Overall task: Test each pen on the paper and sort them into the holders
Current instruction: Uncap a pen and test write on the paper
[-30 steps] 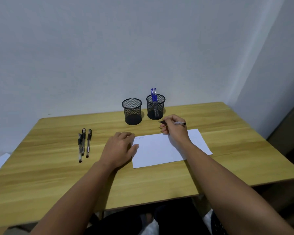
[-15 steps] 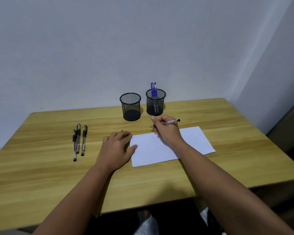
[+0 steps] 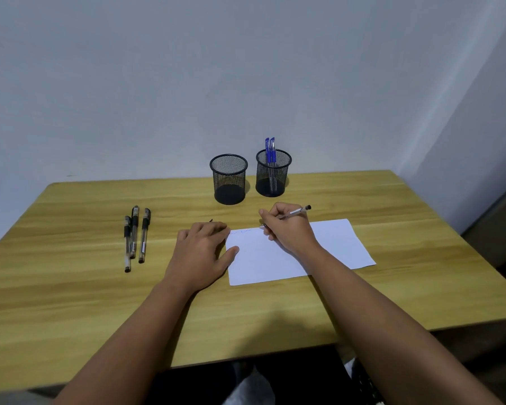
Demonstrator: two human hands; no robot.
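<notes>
Head view: right hand (image 3: 289, 229) grips a pen (image 3: 294, 213), tip on the paper (image 3: 333, 247) at 12 o'clock; left hand (image 3: 200, 252) rests flat at 9 o'clock, steadying; short light strokes should suffice.

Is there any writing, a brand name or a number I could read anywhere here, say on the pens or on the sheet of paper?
None can be read.
Paper: faint scribbles near its top left edge, too small and pale to read.
Three pens lying on the table: small pale labels on the barrels, too blurred to read.
Pen in the right hand: no print visible.
Mesh holders and blue pens: no text visible.
</notes>
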